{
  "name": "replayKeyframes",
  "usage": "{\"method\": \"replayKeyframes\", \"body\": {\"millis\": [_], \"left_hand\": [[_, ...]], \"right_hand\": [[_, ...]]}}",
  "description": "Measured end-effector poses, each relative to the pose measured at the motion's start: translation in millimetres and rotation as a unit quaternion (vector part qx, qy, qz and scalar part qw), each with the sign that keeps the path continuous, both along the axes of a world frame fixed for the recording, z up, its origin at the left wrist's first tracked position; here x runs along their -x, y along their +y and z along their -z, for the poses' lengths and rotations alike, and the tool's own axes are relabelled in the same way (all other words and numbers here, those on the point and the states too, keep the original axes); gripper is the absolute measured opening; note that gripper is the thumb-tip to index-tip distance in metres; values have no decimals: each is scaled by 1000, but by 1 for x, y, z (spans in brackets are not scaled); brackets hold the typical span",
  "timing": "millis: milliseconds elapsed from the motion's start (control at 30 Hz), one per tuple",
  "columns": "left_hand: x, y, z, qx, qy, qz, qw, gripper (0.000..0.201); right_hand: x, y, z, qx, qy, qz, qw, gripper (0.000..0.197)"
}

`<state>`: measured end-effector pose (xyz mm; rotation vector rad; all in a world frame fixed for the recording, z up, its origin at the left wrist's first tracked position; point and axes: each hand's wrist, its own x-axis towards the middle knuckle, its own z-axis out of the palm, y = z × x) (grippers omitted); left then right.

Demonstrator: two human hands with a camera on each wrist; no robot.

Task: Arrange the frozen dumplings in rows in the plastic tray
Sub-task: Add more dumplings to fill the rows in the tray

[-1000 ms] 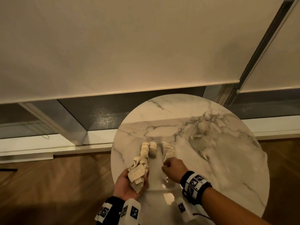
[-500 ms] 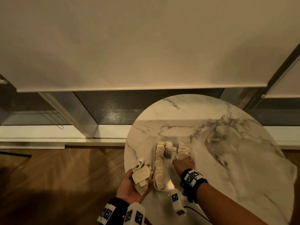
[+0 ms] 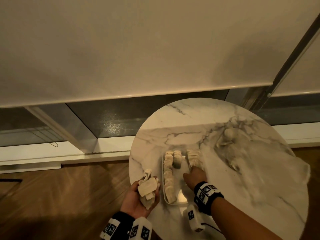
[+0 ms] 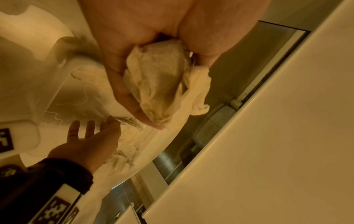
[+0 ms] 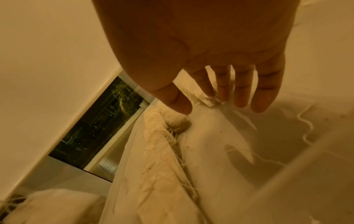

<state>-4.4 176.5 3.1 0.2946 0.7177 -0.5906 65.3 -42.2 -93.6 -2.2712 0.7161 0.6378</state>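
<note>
Drawn roller blinds fill the background above a wood floor. A round marble table stands at five o'clock in the head view. On it, near its seven o'clock edge, sits the clear plastic tray, holding a long row of dumplings at its nine o'clock side and shorter rows toward twelve. The right hand reaches over the tray, fingers straight and spread. The left hand, at the tray's nine o'clock, cups a clutch of dumplings, fingers curled round them.
</note>
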Motion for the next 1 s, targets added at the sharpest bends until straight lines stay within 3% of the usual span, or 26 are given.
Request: {"method": "replayKeyframes", "body": {"millis": [67,133,167,367,467,533,600,767,867,1000], "left_hand": [[-2,-3,0,-17,6,9,1000,66],[-5,-6,-5,-36,13,10,999,39],[-7,-8,-7,-40,18,8,999,35],[-12,-13,-8,-44,13,25,999,40],[-15,-21,-8,-53,5,41,998,40],[-17,-28,-11,-46,-4,45,998,37],[-18,-36,-15,-32,-18,45,998,33],[-21,-47,-24,-2,-45,68,997,33],[-23,-48,-20,-9,-53,79,995,33],[-24,-47,-16,1,-62,96,993,32]], "right_hand": [[3,0,-5,-6,-4,-5,1000,57],[5,-2,-6,-14,-11,-6,1000,51],[5,-3,-7,-23,-15,-2,1000,48],[11,-7,-36,-132,-57,3,990,37],[26,-4,-79,-232,-148,2,961,14],[38,1,-114,-273,-206,-53,938,7],[47,6,-140,-261,-243,-139,924,7],[51,5,-158,-109,-319,-345,876,28],[49,-1,-153,-64,-341,-389,853,30],[48,-3,-144,-38,-331,-406,851,33]]}}
